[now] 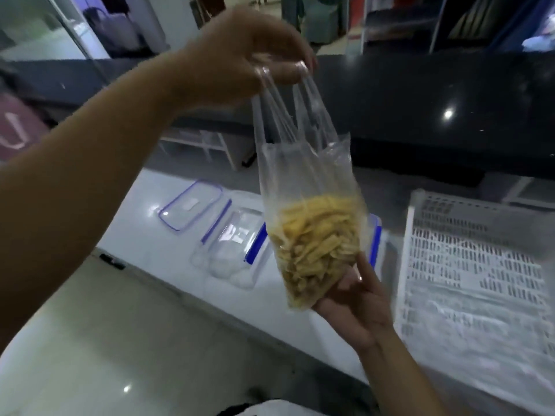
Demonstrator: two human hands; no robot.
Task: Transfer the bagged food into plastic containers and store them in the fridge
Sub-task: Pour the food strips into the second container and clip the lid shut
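A clear plastic bag (pixel 303 175) with yellow fries-like sticks (pixel 315 241) in its bottom hangs above the white counter. My left hand (pixel 240 55) pinches the bag's stretched top, high in the middle of the view. My right hand (pixel 357 298) cups the bag's bottom from below, palm up. Under the bag stands an open clear plastic container (pixel 237 244) with blue clips. Its blue-rimmed lid (pixel 190 204) lies flat to the left. A second blue-clipped container (pixel 375 241) is mostly hidden behind the bag.
A white perforated plastic crate (pixel 468 265) with clear plastic in it sits at the right on the white counter (pixel 144 232). A raised black countertop (pixel 420 94) runs across behind. Pale tiled floor (pixel 105 340) lies at the lower left.
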